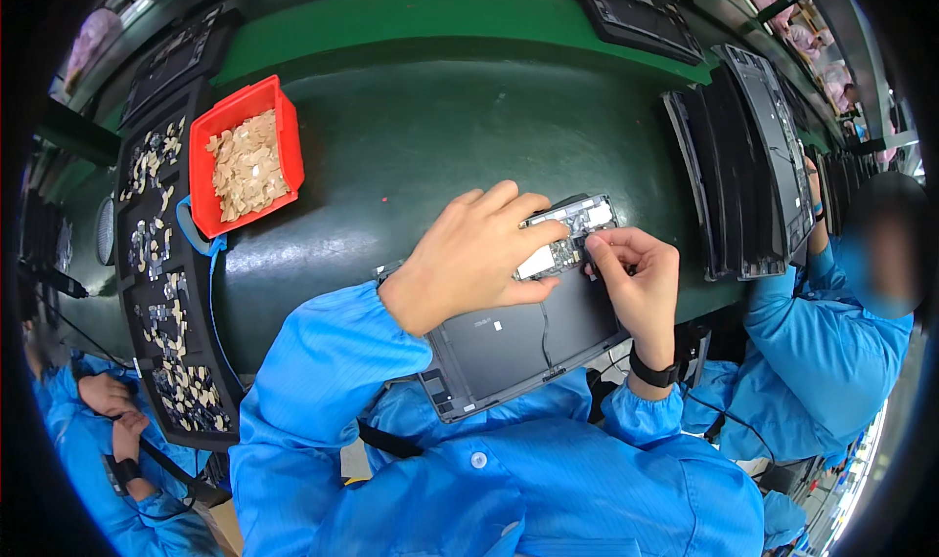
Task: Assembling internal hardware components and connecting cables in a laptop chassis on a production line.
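Note:
An opened black tablet or thin laptop base [489, 361] lies in front of me at the near edge of the bench, with its inner parts facing up. Along its far side runs a circuit board [587, 215] with silver shields. My left hand [469, 254] rests over the left part of that board, fingers stretched and apart, thumb near a white patch. At the board's right end, my right hand [638, 275] pinches with thumb and forefinger. Whatever sits between those fingertips is too small or hidden to make out. A thin black cable [546, 337] crosses the device below the hands.
To the left stand a red bin [295, 156] of tan pieces and a long black tray [201, 332] holding small parts. Several similar devices [748, 166] stand stacked at the right, beside a co-worker [831, 332]. Another device [641, 14] lies at the back. A second person's hands [117, 410] show lower left.

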{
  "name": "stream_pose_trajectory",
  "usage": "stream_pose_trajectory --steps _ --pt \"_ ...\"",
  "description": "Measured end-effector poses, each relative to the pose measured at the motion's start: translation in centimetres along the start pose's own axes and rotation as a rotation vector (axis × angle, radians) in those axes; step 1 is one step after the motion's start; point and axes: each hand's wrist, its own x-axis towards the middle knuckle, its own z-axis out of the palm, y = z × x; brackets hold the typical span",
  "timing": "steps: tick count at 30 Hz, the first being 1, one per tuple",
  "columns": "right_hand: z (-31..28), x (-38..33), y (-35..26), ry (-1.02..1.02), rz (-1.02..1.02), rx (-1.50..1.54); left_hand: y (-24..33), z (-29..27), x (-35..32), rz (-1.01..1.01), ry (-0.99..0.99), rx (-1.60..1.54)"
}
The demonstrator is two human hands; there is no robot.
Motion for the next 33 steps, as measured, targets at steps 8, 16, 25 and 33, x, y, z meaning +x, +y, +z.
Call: stream_pose_trajectory --steps 8,16,25,33 --pt "-0.27 -0.02 0.03 -0.023 0.012 -0.037 0.05 -0.01 0.16 0.016 -0.003 -0.005" --pt "-0.03 0.04 -0.23 -0.044 0.010 -0.092 -0.01 -0.07 -0.03 0.018 -0.007 0.007" --pt "-0.05 0.11 -0.48 -0.046 -0.022 -0.122 0.26 0.01 0.00 0.026 -0.003 0.034" --pt "-0.37 0.41 -0.39 -0.102 0.009 -0.090 0.24 -0.14 0.11 0.028 -0.028 0.049"
